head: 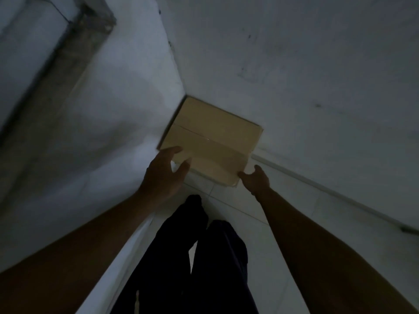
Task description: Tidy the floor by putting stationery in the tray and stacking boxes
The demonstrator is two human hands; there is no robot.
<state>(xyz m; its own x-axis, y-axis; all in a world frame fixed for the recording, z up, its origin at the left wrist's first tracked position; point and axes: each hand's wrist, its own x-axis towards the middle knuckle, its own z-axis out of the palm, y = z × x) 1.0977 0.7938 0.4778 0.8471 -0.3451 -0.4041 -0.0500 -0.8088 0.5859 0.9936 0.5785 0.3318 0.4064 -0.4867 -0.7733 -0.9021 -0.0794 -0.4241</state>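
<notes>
A brown cardboard box [210,137] with a taped seam across its top sits in the corner where two white walls meet. My left hand [164,171] hovers at the box's near left corner, fingers spread and relaxed, holding nothing. At the box's near right corner is my right hand [255,179]; its fingers are loosely curled and touch or nearly touch the edge. The dim light and blur hide whether either hand grips the box. No tray or stationery is in view.
White walls [294,64] close in on the left and right of the corner. A pale tiled floor [244,207] runs toward me, with a skirting strip [317,184] along the right wall. My dark trouser legs [195,257] fill the lower middle.
</notes>
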